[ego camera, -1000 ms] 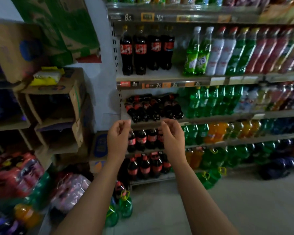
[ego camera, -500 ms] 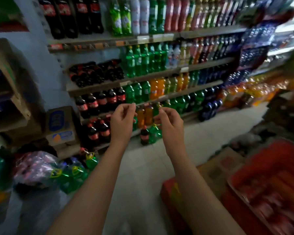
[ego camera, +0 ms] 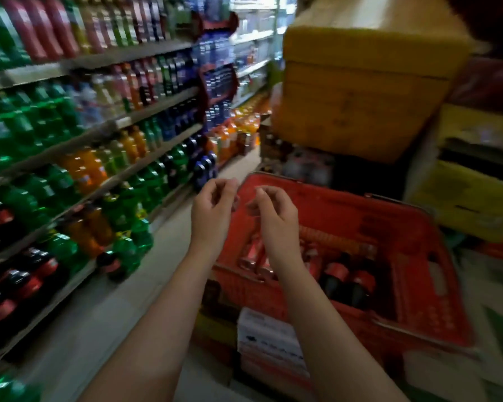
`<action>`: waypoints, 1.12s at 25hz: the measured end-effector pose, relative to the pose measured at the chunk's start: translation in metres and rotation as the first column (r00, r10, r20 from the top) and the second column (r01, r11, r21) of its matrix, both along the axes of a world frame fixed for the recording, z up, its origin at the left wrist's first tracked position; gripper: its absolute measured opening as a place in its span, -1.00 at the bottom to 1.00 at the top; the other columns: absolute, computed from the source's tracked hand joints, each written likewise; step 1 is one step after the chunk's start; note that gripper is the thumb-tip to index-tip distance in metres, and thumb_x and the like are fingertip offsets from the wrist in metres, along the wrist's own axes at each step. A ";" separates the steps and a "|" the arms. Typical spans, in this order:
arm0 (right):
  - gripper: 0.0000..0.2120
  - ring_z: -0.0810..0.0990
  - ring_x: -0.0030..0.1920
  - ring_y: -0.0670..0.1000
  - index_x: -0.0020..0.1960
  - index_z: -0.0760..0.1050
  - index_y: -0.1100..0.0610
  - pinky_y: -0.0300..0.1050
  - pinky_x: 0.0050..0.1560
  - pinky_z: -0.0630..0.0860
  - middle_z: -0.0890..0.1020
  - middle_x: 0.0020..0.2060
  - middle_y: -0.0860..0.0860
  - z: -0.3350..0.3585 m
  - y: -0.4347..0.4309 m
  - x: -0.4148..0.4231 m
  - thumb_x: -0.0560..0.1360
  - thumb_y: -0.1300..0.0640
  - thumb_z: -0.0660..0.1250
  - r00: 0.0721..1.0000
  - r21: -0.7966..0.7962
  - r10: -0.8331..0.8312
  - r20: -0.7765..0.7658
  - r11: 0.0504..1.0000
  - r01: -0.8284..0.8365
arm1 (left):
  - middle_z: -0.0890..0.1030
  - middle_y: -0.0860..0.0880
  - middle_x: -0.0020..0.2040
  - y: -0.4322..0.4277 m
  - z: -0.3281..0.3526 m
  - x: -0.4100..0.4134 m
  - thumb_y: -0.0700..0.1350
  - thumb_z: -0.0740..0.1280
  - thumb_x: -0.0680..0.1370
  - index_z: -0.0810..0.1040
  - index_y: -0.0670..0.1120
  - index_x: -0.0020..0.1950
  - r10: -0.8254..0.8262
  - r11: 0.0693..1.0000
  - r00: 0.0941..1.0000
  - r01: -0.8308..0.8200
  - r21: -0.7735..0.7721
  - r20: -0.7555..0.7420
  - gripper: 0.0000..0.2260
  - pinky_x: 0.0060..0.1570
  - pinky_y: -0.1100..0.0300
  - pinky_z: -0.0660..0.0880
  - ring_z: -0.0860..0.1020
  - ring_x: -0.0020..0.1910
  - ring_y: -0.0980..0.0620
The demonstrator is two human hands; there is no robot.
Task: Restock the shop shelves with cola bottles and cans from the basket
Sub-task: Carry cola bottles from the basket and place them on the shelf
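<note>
- The left hand [ego camera: 212,211] and the right hand [ego camera: 275,213] hang side by side in the air, fingers loosely curled toward the thumbs, holding nothing.
- The red basket [ego camera: 389,221] sits below and to the right of both. The right hand is over its left end, the left hand just outside the rim.
- Cola bottles [ego camera: 346,281] lie deep inside, down and right of the right hand, and cans [ego camera: 251,255] lie under its wrist.
- The right hand is nearer, so a downward reach looks likely. Blur hides which way the bottles' long axes run.
- The shelves [ego camera: 128,120] stand left of the left hand.
</note>
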State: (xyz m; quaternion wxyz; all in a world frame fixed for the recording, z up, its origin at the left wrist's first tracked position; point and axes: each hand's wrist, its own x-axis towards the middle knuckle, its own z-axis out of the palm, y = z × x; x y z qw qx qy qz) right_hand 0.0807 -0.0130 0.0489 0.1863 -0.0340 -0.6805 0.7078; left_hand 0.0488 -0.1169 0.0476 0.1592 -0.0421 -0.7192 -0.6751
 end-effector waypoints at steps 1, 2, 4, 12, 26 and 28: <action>-0.88 0.63 -0.14 0.02 -0.02 0.55 0.04 -0.07 -0.07 0.56 0.65 -0.19 0.08 -0.002 0.020 0.004 0.60 0.09 0.25 0.997 0.017 -0.072 0.014 0.997 0.071 | 0.56 0.04 -0.30 0.018 -0.004 -0.004 0.08 0.29 0.57 0.57 -0.06 -0.13 -0.076 0.997 0.997 0.076 -0.019 0.021 -0.77 -0.21 0.16 0.47 0.52 -0.29 0.11; -0.87 0.62 -0.16 -0.01 -0.02 0.56 0.05 -0.10 -0.08 0.55 0.65 -0.20 0.07 -0.003 0.040 0.009 0.60 0.08 0.25 0.990 0.029 -0.139 0.036 0.990 0.138 | 0.55 0.06 -0.32 0.036 -0.007 -0.008 0.09 0.29 0.57 0.56 -0.05 -0.16 -0.147 0.988 0.988 0.148 -0.041 0.041 -0.76 -0.20 0.17 0.45 0.51 -0.30 0.14; -0.85 0.61 -0.18 -0.09 0.00 0.56 0.08 -0.19 -0.10 0.53 0.65 -0.22 0.02 -0.008 0.081 0.015 0.60 0.07 0.24 0.962 0.041 -0.261 0.084 0.965 0.259 | 0.52 0.09 -0.35 0.069 -0.013 -0.012 0.07 0.29 0.58 0.55 -0.05 -0.21 -0.279 0.955 0.958 0.284 -0.082 0.074 -0.75 -0.24 0.24 0.41 0.47 -0.34 0.21; -0.78 0.62 -0.21 -0.03 -0.04 0.57 0.08 -0.06 -0.09 0.56 0.67 -0.23 0.03 -0.028 0.205 0.013 0.58 -0.04 0.25 0.845 0.031 -0.498 0.195 0.864 0.502 | 0.62 -0.15 -0.23 0.189 -0.032 -0.044 0.10 0.32 0.55 0.60 -0.22 -0.12 -0.515 0.836 0.837 0.538 -0.107 0.185 -0.63 -0.08 0.04 0.49 0.59 -0.20 -0.04; -0.43 0.51 0.28 0.23 0.39 0.38 0.29 0.03 0.25 0.42 0.53 0.29 0.23 -0.118 0.266 -0.018 0.61 -0.15 0.13 0.419 0.234 -0.346 0.839 0.926 0.297 | 0.51 -0.11 0.32 0.266 -0.153 -0.098 0.24 0.23 0.55 0.49 -0.16 0.32 -0.469 0.316 0.486 0.872 -0.374 0.738 -0.45 0.25 0.16 0.38 0.48 0.30 -0.12; -0.43 0.46 0.34 0.22 0.40 0.37 0.33 0.00 0.29 0.38 0.48 0.34 0.25 -0.130 0.262 -0.015 0.63 -0.12 0.10 0.341 0.246 -0.311 0.887 0.944 0.219 | 0.54 -0.16 0.31 0.275 -0.175 -0.094 0.26 0.18 0.56 0.51 -0.18 0.30 -0.435 0.192 0.461 0.887 -0.420 0.774 -0.43 0.24 0.14 0.42 0.50 0.28 -0.14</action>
